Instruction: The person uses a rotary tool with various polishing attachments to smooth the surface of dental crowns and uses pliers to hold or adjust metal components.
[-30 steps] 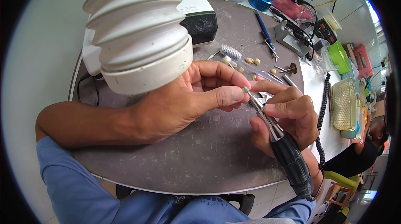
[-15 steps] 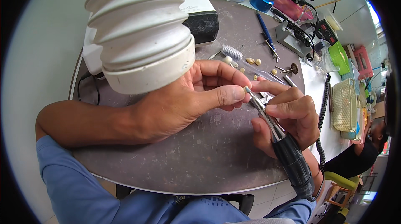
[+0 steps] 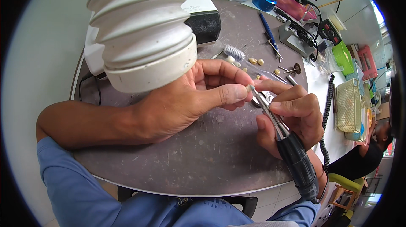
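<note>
Pinched between the thumb and index finger of my left hand point(image 3: 196, 96) is a tiny tooth-coloured dental crown point(image 3: 248, 88), mostly covered by the fingertips. My right hand point(image 3: 298, 108) grips a rotary handpiece point(image 3: 294, 159) with a black body and a silver nose, held like a pen. Its small grey bit point(image 3: 253, 87) meets the edge of the crown, or lies just beside it. Both hands are close together above the dark grey work mat point(image 3: 198, 155). Past the fingers lie several loose crowns point(image 3: 253, 60) and a clear-handled brush point(image 3: 234, 52).
A white ribbed suction hose point(image 3: 141, 28) hangs over my left wrist. Behind it stands a white and black box point(image 3: 204, 27). To the right are a blue pen-like tool point(image 3: 267, 28), a metal stand point(image 3: 294, 41), a coiled cord point(image 3: 327, 117) and baskets point(image 3: 348, 104). Another person point(image 3: 359, 161) sits far right.
The handpiece tip has shifted slightly up and to the right, along with my right hand. A little more of the crown shows between my left fingertips.
</note>
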A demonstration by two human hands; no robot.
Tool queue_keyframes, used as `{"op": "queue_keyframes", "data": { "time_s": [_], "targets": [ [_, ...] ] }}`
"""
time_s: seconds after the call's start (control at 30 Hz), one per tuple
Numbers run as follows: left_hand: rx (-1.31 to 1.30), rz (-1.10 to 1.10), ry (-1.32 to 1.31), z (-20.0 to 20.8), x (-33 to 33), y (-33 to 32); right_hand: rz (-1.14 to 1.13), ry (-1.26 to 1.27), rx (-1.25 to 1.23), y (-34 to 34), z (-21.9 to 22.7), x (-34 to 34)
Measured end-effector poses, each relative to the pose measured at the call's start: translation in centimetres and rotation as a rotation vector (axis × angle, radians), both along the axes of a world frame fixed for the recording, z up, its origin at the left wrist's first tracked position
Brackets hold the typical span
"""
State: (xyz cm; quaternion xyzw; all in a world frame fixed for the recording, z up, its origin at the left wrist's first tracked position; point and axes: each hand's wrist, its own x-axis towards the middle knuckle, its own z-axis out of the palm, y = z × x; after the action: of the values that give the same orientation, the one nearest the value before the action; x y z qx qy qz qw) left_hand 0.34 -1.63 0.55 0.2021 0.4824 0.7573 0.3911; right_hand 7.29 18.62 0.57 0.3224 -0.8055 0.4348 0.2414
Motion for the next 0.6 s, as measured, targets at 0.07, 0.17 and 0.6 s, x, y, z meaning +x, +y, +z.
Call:
{"op": "queue_keyframes", "data": {
  "time_s": [0.07,0.17,0.6],
  "targets": [
    [-0.007,-0.002,0.001,0.07,-0.01,0.04,-0.007,-0.011,-0.014,-0.08,0.13,0.23],
    [-0.003,-0.005,0.001,0.02,-0.05,0.06,-0.01,-0.01,-0.005,-0.07,0.17,0.17],
    [-0.003,-0.001,0.013,-0.2,-0.1,0.02,-0.009,0.003,0.017,-0.05,0.15,-0.02]
  ]
}}
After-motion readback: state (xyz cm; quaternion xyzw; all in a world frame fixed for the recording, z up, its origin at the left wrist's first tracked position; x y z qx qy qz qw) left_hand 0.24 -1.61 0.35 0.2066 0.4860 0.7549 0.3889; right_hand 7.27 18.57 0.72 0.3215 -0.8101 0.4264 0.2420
